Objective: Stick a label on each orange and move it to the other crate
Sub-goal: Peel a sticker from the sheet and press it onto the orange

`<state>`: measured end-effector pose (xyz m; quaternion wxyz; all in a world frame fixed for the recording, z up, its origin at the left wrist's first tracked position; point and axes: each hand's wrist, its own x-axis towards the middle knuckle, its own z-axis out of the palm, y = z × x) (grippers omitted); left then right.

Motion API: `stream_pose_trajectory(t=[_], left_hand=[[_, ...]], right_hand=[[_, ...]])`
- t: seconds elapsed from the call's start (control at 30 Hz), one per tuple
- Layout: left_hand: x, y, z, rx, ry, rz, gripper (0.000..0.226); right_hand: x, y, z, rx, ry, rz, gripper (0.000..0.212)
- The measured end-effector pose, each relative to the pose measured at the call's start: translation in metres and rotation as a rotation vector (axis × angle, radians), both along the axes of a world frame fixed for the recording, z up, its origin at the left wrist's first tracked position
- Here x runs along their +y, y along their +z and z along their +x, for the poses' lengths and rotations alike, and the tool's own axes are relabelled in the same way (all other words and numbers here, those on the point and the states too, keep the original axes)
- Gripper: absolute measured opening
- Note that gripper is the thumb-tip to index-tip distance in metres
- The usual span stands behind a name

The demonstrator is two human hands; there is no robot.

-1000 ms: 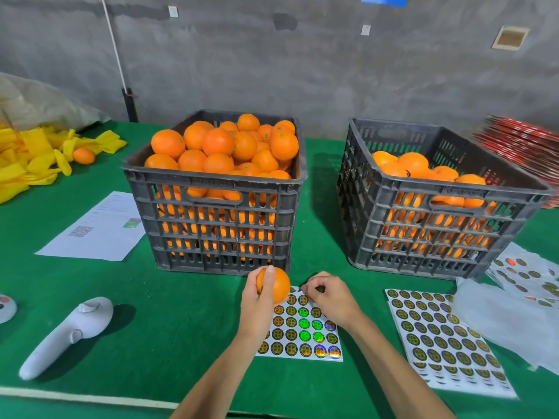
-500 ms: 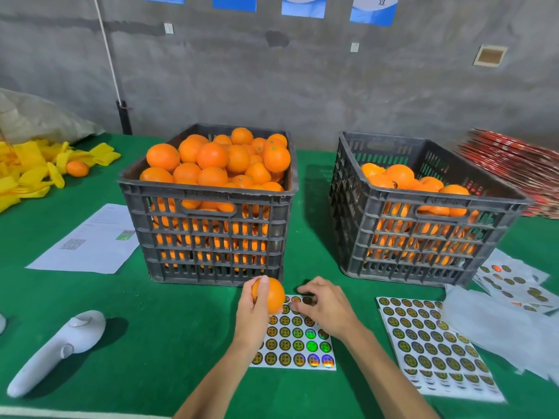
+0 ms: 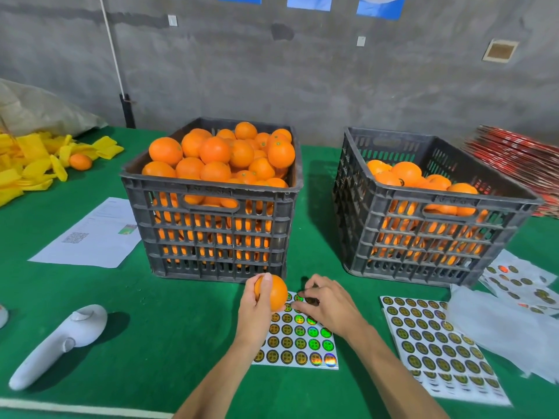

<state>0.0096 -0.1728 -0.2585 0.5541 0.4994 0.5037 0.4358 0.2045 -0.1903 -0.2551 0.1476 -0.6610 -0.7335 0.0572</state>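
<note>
My left hand [image 3: 257, 309] grips an orange [image 3: 273, 293] just above the near sticker sheet [image 3: 298, 343], in front of the left crate. My right hand [image 3: 328, 303] rests on the sheet's far edge, its fingertips curled onto a round label [image 3: 311, 300] there; whether the label is lifted I cannot tell. The left grey crate [image 3: 211, 231] is heaped with oranges. The right grey crate [image 3: 423, 234] holds a lower pile of oranges, one showing a dark label.
A second sticker sheet [image 3: 435, 346] lies at the right, with used backing sheets [image 3: 514, 313] beyond it. A white handheld device [image 3: 57, 346] and a printed paper [image 3: 90, 237] lie at the left. Yellow foam nets [image 3: 33, 164] and a loose orange [image 3: 80, 161] sit far left.
The camera has tilted up a little, so everything sits lower in the frame. Both hands stay at the sheet, the right fingers still working at its far edge.
</note>
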Motion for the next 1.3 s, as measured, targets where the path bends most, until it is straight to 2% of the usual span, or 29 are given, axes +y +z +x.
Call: stream_pose_trajectory(t=[0.17, 0.37, 0.53, 0.67, 0.73, 0.8, 0.87, 0.9, 0.97, 1.03, 1.17, 1.23, 1.3], left_hand=[[-0.001, 0.001, 0.000, -0.001, 0.000, 0.011, 0.047], [-0.003, 0.003, -0.001, -0.001, 0.003, 0.017, 0.043], [-0.002, 0.001, -0.002, -0.005, 0.001, 0.004, 0.052], [-0.002, 0.000, -0.002, -0.031, 0.000, -0.002, 0.050], [-0.002, 0.000, -0.002, -0.019, -0.001, 0.004, 0.045], [-0.002, -0.001, -0.002, -0.022, -0.004, 0.006, 0.040], [-0.001, -0.001, -0.002, -0.020, -0.005, -0.005, 0.043], [0.000, 0.000, -0.001, -0.017, -0.007, -0.014, 0.047], [0.001, 0.004, 0.002, -0.022, -0.019, -0.030, 0.054], [0.001, 0.011, 0.008, -0.039, -0.042, -0.023, 0.057], [-0.001, 0.030, 0.026, -0.141, -0.081, -0.021, 0.045], [0.000, 0.043, 0.038, -0.193, -0.087, -0.056, 0.052], [0.002, 0.061, 0.050, -0.291, -0.087, -0.101, 0.047]], right_hand=[[0.000, -0.001, 0.002, -0.067, 0.071, 0.027, 0.052], [-0.003, -0.001, 0.001, -0.016, 0.049, 0.071, 0.038], [-0.003, -0.003, 0.001, -0.191, 0.159, 0.205, 0.031], [-0.005, -0.004, -0.003, -0.304, 0.188, 0.277, 0.020], [-0.002, -0.004, -0.007, -0.136, 0.095, 0.200, 0.024], [0.001, -0.002, -0.009, 0.262, -0.107, 0.082, 0.023], [0.002, 0.006, -0.009, 0.622, -0.310, 0.135, 0.020], [0.001, 0.012, -0.007, 0.686, -0.367, 0.200, 0.020], [-0.003, 0.023, -0.008, 0.639, -0.356, 0.297, 0.020], [-0.012, 0.034, -0.013, 0.477, -0.253, 0.378, 0.016], [-0.031, 0.051, -0.028, 0.141, -0.055, 0.628, 0.006], [-0.040, 0.060, -0.027, 0.111, -0.035, 0.715, 0.012], [-0.047, 0.071, -0.022, 0.147, -0.040, 0.752, 0.024]])
